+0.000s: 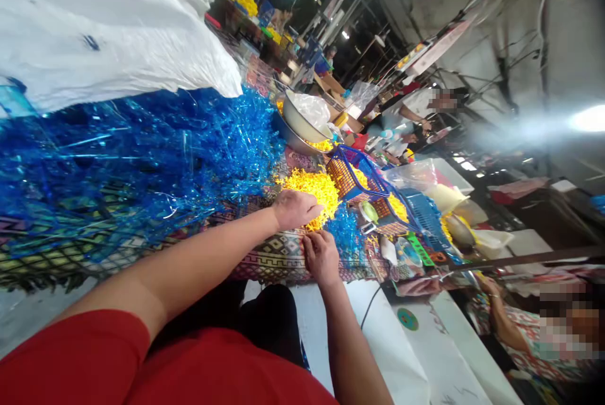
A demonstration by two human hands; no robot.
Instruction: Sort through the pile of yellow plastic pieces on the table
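A heap of small yellow pieces (316, 188), like flower buds or petals, lies on a patterned woven mat (274, 254). My left hand (295, 208) is over the near edge of the heap, fingers curled inward, its fingertips partly hidden. Just below it, my right hand (324, 257) rests low over the mat, fingers bent and drawn together beside the heap. Whatever either hand pinches is too small to make out. A little blue shredded film (347, 232) lies beside the heap, close to my right hand.
A big spread of shiny blue film strips (189, 153) covers the left, under a white sack (113, 27). Beyond the heap stand metal bowls (302, 121) and a blue-rimmed basket (347, 172) with yellow pieces. A green-lidded container (368, 211) sits nearby. Other people work farther right.
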